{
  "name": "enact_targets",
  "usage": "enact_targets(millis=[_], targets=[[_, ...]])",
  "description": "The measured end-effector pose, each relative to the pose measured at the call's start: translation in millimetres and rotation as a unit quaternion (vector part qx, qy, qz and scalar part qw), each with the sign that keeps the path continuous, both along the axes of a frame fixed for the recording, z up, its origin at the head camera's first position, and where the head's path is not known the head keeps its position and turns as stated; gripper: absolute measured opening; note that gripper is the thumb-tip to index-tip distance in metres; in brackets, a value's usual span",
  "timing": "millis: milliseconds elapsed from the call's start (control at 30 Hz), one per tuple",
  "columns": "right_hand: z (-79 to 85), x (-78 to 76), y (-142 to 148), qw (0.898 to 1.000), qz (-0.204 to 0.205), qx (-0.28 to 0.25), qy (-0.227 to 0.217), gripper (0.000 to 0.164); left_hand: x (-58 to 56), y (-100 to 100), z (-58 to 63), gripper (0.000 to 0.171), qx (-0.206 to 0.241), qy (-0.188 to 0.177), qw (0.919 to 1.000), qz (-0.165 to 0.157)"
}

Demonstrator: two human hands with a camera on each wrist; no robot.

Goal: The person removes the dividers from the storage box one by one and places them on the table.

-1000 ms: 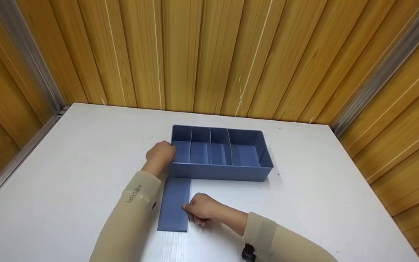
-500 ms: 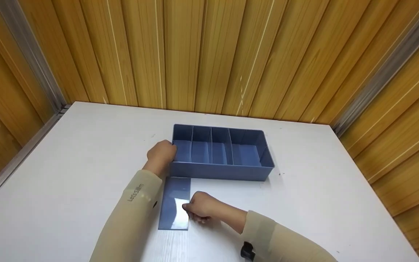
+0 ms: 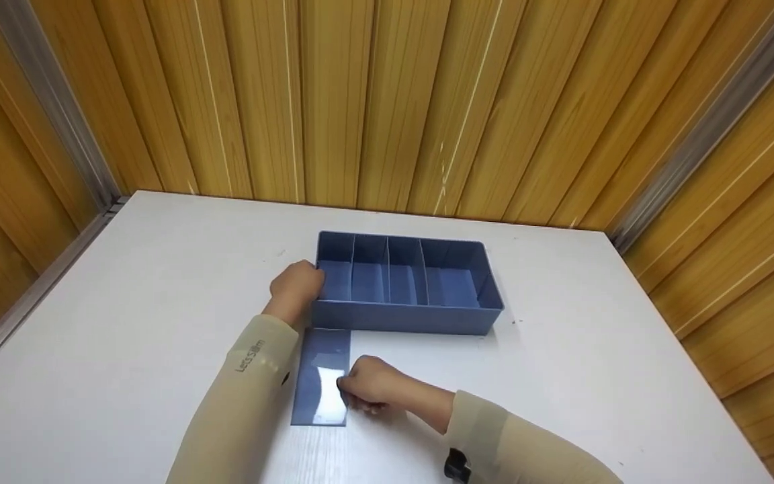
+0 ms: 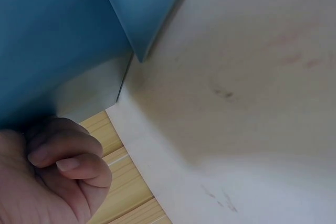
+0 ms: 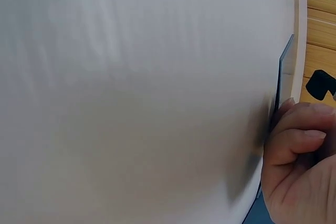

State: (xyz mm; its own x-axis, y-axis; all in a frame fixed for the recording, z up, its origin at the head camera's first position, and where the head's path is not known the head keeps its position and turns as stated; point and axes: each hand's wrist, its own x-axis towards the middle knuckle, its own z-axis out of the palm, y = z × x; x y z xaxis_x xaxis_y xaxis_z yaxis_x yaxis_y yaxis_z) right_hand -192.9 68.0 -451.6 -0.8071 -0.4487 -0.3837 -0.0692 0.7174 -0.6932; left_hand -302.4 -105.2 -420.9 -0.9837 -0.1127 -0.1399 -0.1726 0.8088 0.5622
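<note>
We see a blue panel [image 3: 318, 380], long axis near to far, just on the near side of a divided tray [image 3: 404, 317], itself set left to right on the counter [image 3: 582, 376]. The right hand [image 3: 368, 383] pinches the panel's right edge; the left hand [image 3: 296, 284] grips the tray's left wall. On the left sleeve [image 3: 236, 390] we read "Let's", then blurred letters.

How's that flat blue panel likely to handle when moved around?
The blue panel is probably fairly stiff: its edges look straight with the right hand pinching one side. It's likely light, being thin. Its glossy glare hints it may be slippery.
</note>
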Motion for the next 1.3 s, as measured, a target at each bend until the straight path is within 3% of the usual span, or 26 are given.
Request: enact_targets(millis=[333,533,733,867,1067,1300], targets=[[9.9,10.3,6,0.998,0.036,0.025,0.053,0.044,0.9,0,0.8,0.042,0.007,-0.007,0.9999,0.005],[28.0,14.8,17,0.987,0.064,0.081,0.126,0.038,1.1,-1,0.9,0.044,-0.008,-0.005,1.0000,0.003],[46.6,11.5,34,0.976,0.074,0.092,0.183,0.029,2.8,0,2.5,0.044,-0.009,-0.002,0.9999,0.005],[61.8,-1.2,47,0.970,0.048,0.093,0.221,0.027,3.3,1,3.6,0.044,-0.014,0.005,0.9999,0.005],[81.9,-32.3,68,0.970,-0.012,0.084,0.227,0.036,2.0,-1,1.9,0.046,-0.008,0.003,1.0000,0.005],[83.0,-64.0,91,0.969,-0.063,0.086,0.223,0.038,0.2,0,0.3,0.045,-0.003,0.003,1.0000,0.006]])
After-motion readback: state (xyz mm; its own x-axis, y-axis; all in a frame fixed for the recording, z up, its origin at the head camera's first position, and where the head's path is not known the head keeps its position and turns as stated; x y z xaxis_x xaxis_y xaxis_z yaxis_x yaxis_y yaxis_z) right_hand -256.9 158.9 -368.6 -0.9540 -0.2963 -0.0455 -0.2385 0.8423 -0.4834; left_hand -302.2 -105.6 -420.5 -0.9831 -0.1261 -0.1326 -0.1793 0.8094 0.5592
